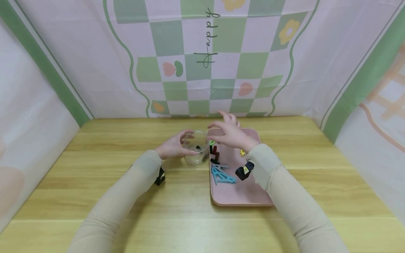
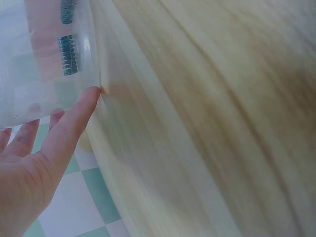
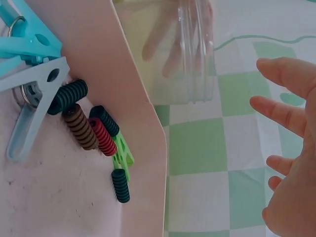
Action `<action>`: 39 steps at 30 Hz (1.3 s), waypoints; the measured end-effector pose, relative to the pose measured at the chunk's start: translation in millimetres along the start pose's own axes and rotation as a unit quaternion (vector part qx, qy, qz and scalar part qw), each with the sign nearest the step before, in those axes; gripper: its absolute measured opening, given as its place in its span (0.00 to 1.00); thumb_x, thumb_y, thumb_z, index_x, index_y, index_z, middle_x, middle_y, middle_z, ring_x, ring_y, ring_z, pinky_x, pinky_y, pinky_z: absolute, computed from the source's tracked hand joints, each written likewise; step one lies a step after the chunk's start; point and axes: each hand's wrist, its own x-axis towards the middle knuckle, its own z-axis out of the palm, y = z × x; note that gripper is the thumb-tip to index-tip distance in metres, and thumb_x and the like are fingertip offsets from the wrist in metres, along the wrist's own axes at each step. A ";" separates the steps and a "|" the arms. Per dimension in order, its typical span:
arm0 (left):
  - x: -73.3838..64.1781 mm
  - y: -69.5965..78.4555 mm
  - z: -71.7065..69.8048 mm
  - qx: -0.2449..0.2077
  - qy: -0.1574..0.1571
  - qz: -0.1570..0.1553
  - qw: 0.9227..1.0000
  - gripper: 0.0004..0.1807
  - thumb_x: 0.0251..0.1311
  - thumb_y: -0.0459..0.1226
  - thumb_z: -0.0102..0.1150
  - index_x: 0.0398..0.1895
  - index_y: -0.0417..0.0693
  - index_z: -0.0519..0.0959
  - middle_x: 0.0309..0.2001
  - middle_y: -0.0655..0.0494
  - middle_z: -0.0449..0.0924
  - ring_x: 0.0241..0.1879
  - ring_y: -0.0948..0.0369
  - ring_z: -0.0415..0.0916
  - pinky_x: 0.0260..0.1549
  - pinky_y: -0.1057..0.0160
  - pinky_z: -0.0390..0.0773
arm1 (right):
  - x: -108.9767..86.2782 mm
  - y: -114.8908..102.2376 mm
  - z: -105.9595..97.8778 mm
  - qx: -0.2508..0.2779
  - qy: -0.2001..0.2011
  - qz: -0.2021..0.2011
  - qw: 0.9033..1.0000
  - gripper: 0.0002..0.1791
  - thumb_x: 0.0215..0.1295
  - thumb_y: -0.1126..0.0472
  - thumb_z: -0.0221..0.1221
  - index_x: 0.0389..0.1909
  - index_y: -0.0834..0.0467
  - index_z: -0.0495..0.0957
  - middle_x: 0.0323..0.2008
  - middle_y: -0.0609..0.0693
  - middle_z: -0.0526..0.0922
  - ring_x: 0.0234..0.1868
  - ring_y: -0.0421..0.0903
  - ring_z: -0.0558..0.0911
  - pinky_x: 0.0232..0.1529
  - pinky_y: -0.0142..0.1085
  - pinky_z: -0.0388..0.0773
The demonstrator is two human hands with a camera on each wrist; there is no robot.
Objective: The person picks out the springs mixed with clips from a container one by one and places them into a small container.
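Observation:
My left hand (image 1: 174,146) holds a clear plastic jar (image 1: 197,159) by its sides, thumb at the front and fingers behind, on the table left of the tray. A small dark piece (image 1: 198,147) shows through the jar. The left wrist view shows dark ridged cylinders (image 2: 68,55) through the jar wall. My right hand (image 1: 232,134), fingers spread and holding nothing, hovers over the far left part of the pink tray (image 1: 240,195), close to the jar rim. Along the tray's left side lie red (image 3: 102,137), brown (image 3: 80,127) and dark green ridged cylinders (image 3: 69,97).
Blue clothespins (image 1: 223,175) lie at the tray's left, and a light green clothespin (image 3: 123,157) is farther back. A small yellow thing (image 1: 242,153) sits near my right wrist. Behind the wooden table (image 1: 177,218) hangs a checkered cloth (image 1: 199,84).

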 end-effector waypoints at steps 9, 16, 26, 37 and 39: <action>-1.3 1.2 0.2 0.013 0.005 -0.001 1.000 0.48 0.50 0.37 0.70 0.72 0.55 0.51 0.71 0.51 0.55 0.69 0.46 0.56 0.51 0.52 0.77 | -2.0 9.3 -7.7 0.007 0.000 0.012 1.000 0.22 0.64 0.50 0.58 0.57 0.52 0.74 0.75 0.56 0.38 0.72 0.63 0.37 0.66 0.65 0.34; -1.3 0.4 0.5 0.011 0.007 -0.005 1.000 0.48 0.50 0.37 0.69 0.72 0.54 0.52 0.71 0.51 0.55 0.69 0.46 0.56 0.49 0.55 0.79 | -2.3 15.3 -9.4 0.005 0.000 0.043 0.999 0.23 0.64 0.49 0.58 0.58 0.53 0.73 0.75 0.57 0.37 0.72 0.64 0.35 0.66 0.65 0.34; -0.4 -0.1 0.5 0.013 0.011 -0.005 1.000 0.47 0.51 0.36 0.69 0.72 0.54 0.52 0.71 0.52 0.56 0.68 0.47 0.58 0.47 0.57 0.80 | -2.5 26.7 -6.2 -0.003 0.002 0.083 0.997 0.29 0.62 0.42 0.58 0.59 0.53 0.72 0.74 0.60 0.40 0.72 0.64 0.37 0.65 0.65 0.36; -0.9 1.1 0.6 0.016 0.009 -0.006 1.000 0.47 0.50 0.37 0.69 0.72 0.55 0.52 0.71 0.53 0.56 0.68 0.46 0.58 0.46 0.56 0.80 | -1.4 42.4 -0.6 -0.011 0.003 0.076 0.997 0.27 0.61 0.51 0.60 0.60 0.56 0.72 0.74 0.60 0.42 0.70 0.66 0.41 0.63 0.66 0.40; -0.6 0.8 0.5 0.016 0.009 -0.006 1.000 0.48 0.50 0.37 0.69 0.72 0.55 0.52 0.71 0.53 0.56 0.68 0.46 0.58 0.47 0.55 0.79 | -1.2 45.3 0.6 -0.007 -0.003 0.078 0.997 0.26 0.61 0.53 0.60 0.60 0.57 0.72 0.74 0.61 0.39 0.70 0.67 0.38 0.63 0.66 0.38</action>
